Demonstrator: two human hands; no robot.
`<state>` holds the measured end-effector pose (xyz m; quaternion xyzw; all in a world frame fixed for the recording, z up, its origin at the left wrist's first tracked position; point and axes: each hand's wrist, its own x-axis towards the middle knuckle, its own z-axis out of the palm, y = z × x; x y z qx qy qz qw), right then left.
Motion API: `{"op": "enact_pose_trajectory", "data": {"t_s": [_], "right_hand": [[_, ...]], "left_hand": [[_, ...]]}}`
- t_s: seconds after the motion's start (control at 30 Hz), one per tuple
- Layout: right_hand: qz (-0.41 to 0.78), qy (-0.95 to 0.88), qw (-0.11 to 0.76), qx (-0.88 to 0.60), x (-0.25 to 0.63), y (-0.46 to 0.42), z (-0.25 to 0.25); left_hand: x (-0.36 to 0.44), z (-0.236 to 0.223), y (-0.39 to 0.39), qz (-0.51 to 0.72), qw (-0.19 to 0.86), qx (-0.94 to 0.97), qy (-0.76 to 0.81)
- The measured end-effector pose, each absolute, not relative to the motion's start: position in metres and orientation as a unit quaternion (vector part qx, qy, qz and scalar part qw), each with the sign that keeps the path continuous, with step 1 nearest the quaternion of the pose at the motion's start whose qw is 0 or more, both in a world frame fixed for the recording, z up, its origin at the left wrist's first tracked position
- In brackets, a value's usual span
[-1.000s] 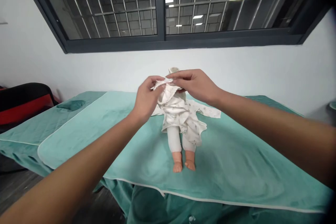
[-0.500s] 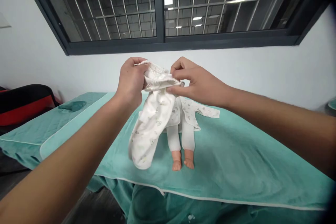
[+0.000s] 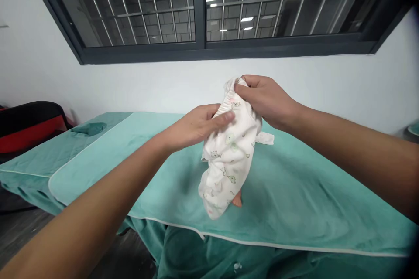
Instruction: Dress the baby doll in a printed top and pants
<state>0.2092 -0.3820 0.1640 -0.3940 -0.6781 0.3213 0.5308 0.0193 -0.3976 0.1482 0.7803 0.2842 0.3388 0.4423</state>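
Note:
A pair of white baby pants (image 3: 232,152) with a small animal print hangs in front of me, its gathered waistband at the top. My right hand (image 3: 266,96) pinches the upper end of that waistband. Lower on the left side, my left hand (image 3: 203,124) is closed on the waistband, thumb over the front and fingers partly hidden behind the cloth. Behind the pants lies a doll, mostly covered; one foot (image 3: 237,199) shows below, and a printed white sleeve (image 3: 265,138) sticks out at the right.
The doll lies on a green blanket (image 3: 310,196) over a bed with a face hole (image 3: 89,129) at its left end. A black and red chair (image 3: 32,128) stands at the far left. Behind is a white wall with a barred window (image 3: 199,48).
The pants have moved right and turned, now covering most of the doll. My right hand has shifted right; my left hand has moved right and down along the waistband.

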Motion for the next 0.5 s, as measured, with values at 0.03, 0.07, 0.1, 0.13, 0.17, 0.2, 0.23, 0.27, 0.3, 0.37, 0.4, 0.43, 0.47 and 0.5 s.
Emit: {"op": "enact_pose_trajectory", "data": {"t_s": [0.03, 0.07, 0.1, 0.13, 0.17, 0.2, 0.23, 0.27, 0.3, 0.37, 0.4, 0.43, 0.47, 0.5], "right_hand": [[0.334, -0.675, 0.528, -0.392, 0.212, -0.382, 0.163], [0.352, -0.676, 0.52, -0.387, 0.216, -0.383, 0.163], [0.371, -0.683, 0.501, -0.381, 0.219, -0.384, 0.163], [0.387, -0.696, 0.472, -0.378, 0.223, -0.385, 0.164], [0.398, -0.712, 0.439, -0.377, 0.227, -0.386, 0.165], [0.404, -0.728, 0.406, -0.377, 0.23, -0.387, 0.166], [0.406, -0.74, 0.382, -0.376, 0.232, -0.388, 0.167], [0.405, -0.747, 0.37, -0.374, 0.233, -0.388, 0.167], [0.402, -0.749, 0.374, -0.37, 0.233, -0.389, 0.168], [0.387, -0.744, 0.408, -0.362, 0.229, -0.391, 0.167], [0.374, -0.741, 0.426, -0.36, 0.225, -0.392, 0.166], [0.36, -0.74, 0.442, -0.357, 0.221, -0.392, 0.166], [0.345, -0.74, 0.455, -0.356, 0.217, -0.393, 0.165], [0.332, -0.74, 0.465, -0.354, 0.214, -0.393, 0.164]], "left_hand": [[0.017, 0.148, -0.395, 0.35, 0.44, 0.775, 0.289], [0.016, 0.147, -0.392, 0.382, 0.435, 0.761, 0.292], [0.013, 0.148, -0.388, 0.428, 0.426, 0.742, 0.293], [0.011, 0.148, -0.384, 0.475, 0.415, 0.72, 0.29], [0.009, 0.148, -0.381, 0.511, 0.408, 0.701, 0.284], [0.007, 0.148, -0.378, 0.533, 0.406, 0.688, 0.278], [0.006, 0.148, -0.377, 0.54, 0.411, 0.682, 0.272], [0.005, 0.148, -0.376, 0.537, 0.42, 0.681, 0.267], [0.005, 0.148, -0.377, 0.529, 0.431, 0.683, 0.262], [0.007, 0.149, -0.38, 0.504, 0.449, 0.69, 0.26], [0.009, 0.15, -0.383, 0.493, 0.455, 0.694, 0.263], [0.012, 0.152, -0.385, 0.485, 0.459, 0.696, 0.267], [0.014, 0.154, -0.388, 0.479, 0.461, 0.696, 0.271], [0.017, 0.156, -0.39, 0.475, 0.463, 0.696, 0.275]]}}
